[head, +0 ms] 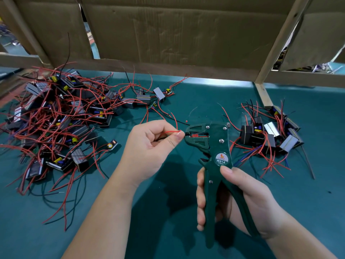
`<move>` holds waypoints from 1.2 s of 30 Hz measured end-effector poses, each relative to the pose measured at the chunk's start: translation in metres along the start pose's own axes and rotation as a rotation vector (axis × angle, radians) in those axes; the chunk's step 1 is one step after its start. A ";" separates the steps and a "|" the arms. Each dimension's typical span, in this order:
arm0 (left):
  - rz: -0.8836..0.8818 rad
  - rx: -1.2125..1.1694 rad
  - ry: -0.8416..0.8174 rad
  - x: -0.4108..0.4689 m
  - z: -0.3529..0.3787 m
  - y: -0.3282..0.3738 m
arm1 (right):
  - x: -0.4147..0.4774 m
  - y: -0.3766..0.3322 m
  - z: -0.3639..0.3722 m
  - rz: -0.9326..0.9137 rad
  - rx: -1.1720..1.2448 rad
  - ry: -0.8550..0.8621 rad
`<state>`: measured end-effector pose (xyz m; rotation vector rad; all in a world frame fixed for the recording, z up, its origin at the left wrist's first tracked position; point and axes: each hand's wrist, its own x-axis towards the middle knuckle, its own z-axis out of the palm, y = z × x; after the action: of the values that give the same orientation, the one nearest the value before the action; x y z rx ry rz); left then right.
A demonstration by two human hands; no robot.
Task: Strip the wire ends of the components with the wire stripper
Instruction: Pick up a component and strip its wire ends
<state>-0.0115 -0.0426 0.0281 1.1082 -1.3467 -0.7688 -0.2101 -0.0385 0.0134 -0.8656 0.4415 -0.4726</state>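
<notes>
Left hand (149,143): pinches red wire (170,131) at stripper's mouth. Right hand (240,200): fingers wrapped round green wire stripper (214,146) handles. Component piles: table's left, right.

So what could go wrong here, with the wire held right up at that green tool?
The left hand pinches the red wire very close to the wire stripper; if the right hand squeezes now, a fingertip might get nipped. The wire's end curves, so it may go in crooked and strip unevenly or be cut short. The tangled pile at the left could snag the forearm.
</notes>
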 end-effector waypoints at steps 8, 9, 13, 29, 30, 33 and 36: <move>0.003 0.010 -0.005 0.000 -0.001 -0.002 | -0.001 -0.001 0.001 0.007 0.004 0.012; 0.002 0.017 0.000 0.000 0.000 -0.003 | 0.000 0.000 0.003 0.004 -0.002 0.041; 0.018 0.217 0.056 -0.002 -0.001 -0.009 | 0.004 0.006 0.012 0.003 -0.039 0.175; -0.019 0.284 0.172 0.006 -0.015 -0.024 | -0.001 -0.017 -0.012 -0.207 0.094 0.452; -0.031 0.243 0.169 0.005 -0.014 -0.024 | -0.002 -0.018 -0.015 -0.238 0.080 0.463; -0.033 0.240 0.109 0.002 -0.005 -0.023 | -0.002 -0.014 -0.014 -0.296 0.054 0.414; -0.070 0.222 0.055 -0.001 0.007 -0.023 | 0.002 -0.005 -0.006 -0.313 0.034 0.235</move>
<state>-0.0149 -0.0504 0.0060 1.3478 -1.3763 -0.6451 -0.2128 -0.0461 0.0132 -0.8533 0.5133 -0.8742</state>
